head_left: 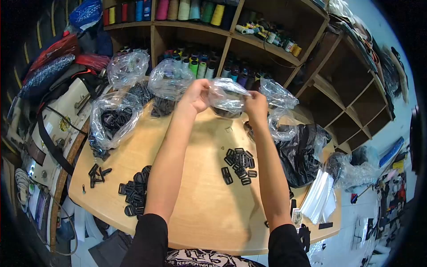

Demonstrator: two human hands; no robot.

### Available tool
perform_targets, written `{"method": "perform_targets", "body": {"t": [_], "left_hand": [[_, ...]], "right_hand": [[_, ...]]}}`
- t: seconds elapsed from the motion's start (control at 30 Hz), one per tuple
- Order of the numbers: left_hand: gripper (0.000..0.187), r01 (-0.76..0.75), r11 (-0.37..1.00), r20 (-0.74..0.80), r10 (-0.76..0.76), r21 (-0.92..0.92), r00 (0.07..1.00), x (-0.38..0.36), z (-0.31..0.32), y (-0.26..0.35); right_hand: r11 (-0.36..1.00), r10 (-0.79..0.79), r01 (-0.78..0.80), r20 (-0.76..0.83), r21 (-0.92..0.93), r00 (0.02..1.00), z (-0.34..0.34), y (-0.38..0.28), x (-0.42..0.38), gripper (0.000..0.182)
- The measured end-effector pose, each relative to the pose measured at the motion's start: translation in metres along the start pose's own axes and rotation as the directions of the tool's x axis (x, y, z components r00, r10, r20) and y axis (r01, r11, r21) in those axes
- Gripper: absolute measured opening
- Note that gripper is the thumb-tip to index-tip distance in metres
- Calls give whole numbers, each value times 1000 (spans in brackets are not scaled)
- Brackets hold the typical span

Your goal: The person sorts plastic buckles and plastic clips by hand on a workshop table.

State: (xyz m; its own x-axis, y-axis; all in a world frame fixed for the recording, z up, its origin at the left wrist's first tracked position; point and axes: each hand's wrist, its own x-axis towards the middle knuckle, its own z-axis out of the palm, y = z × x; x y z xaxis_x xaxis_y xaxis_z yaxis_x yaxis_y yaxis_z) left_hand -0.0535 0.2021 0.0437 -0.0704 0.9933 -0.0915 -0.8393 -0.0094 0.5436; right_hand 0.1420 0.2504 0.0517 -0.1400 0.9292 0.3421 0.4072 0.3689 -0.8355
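Both arms reach to the far side of the wooden table (204,187). My left hand (199,94) pinches the left edge of a clear plastic bag (228,94), and my right hand (256,106) grips its right edge. Between the hands the bag is stretched, with dark pieces low inside it. Nearer me, a loose pile of black plastic strap buckles (240,163) lies beside my right forearm. Another pile of black buckles (134,191) is partly hidden by my left forearm.
More clear bags of black parts (116,118) line the table's back and left. A black plastic bag (300,153) and white strips (318,198) lie at right. Small black pieces (98,175) sit at left. Shelves of thread spools (195,13) stand behind; a sewing machine (62,129) stands left.
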Motion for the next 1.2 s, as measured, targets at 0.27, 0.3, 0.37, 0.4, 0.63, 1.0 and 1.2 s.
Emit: {"method": "perform_targets", "body": {"t": [0.27,0.3,0.37,0.4,0.63,1.0,1.2], "left_hand": [[44,-271,711,78,293,649,953,-26,28,4],[44,-267,710,73,292,652,954,-25,31,4],[26,-337,-116,322,679,934,660,-19,42,4],[18,-286,-242,370,709,927,600,-20,50,6],[14,-46,-551,352,464,833,813,-2,61,22],[26,-238,-722,555,238,650,797,45,32,0],[22,-315,-388,376,90,866,922,57,26,11]], "right_hand": [[93,385,-567,496,818,778,-12,-4,12,10],[89,387,-570,499,817,776,-10,-5,10,10],[135,164,-604,583,786,796,-12,-8,9,8],[292,133,-587,576,755,807,-12,-15,7,13],[952,-177,195,97,-236,979,-7,-22,32,31],[792,-180,268,209,-549,961,1,-17,50,41],[944,5,70,228,-322,974,-5,-10,32,39]]}}
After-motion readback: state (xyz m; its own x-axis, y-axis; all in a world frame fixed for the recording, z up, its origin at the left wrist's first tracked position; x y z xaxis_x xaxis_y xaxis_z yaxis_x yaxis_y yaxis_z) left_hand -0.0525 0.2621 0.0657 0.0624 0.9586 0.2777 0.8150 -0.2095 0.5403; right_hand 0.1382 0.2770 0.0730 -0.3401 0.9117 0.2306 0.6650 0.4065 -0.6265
